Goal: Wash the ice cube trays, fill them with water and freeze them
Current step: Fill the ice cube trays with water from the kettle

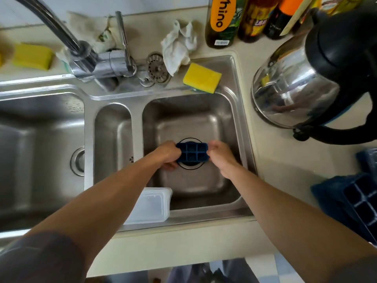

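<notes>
Washing seems the step in hand: a small blue ice cube tray is held low in the right-of-centre sink basin, over the drain. The left hand and right hand each have their grip curled round one end. The faucet, upper left, shows no water; next it needs swinging over and opening.

Soft daylight, glare on the kettle, wide-angle bending and blur toward the edges

Counter carries kettle, bottles, rag, sponge and ice trays.
</notes>
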Motion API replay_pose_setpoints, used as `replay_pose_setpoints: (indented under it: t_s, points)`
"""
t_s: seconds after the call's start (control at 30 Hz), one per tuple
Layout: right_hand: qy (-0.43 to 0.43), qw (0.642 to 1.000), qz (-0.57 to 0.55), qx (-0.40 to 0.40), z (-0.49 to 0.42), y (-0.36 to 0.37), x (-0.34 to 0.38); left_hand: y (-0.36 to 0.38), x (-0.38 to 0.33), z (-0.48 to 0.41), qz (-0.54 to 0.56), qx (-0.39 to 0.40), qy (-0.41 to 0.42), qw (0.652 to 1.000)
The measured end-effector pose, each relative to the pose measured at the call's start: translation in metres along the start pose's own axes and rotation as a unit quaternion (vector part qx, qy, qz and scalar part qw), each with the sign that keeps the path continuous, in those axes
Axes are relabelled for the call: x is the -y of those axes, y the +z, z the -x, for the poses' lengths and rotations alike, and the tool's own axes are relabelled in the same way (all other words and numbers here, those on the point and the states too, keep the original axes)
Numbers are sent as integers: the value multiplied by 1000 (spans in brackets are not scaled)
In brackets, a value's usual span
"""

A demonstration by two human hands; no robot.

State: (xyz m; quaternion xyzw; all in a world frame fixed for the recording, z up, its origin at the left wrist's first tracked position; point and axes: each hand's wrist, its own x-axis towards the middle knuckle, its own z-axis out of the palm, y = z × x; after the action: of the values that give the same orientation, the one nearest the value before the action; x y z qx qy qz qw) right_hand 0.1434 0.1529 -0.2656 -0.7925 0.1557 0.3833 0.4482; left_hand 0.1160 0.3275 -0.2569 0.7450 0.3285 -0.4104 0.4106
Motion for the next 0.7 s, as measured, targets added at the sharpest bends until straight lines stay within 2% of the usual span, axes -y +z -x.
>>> replay_pose_setpoints:
  t_s: [0.2, 0.37, 0.53, 0.7]
  points:
    - [-28, 999, 16, 35, 1, -2, 3, 1, 0, 7, -23, -16, -3, 1000]
    - [-88, 994, 65, -11, 25, -17, 9, -2, -3, 30, -49, -59, 23, 997]
    - [-197, 979, 6, -44, 84, -59, 34, -3, -22, 72, 85, -103, 54, 989]
    - [-324, 939, -68, -92, 163, -124, 66, 7, -50, 120, 144, -157, 134, 968]
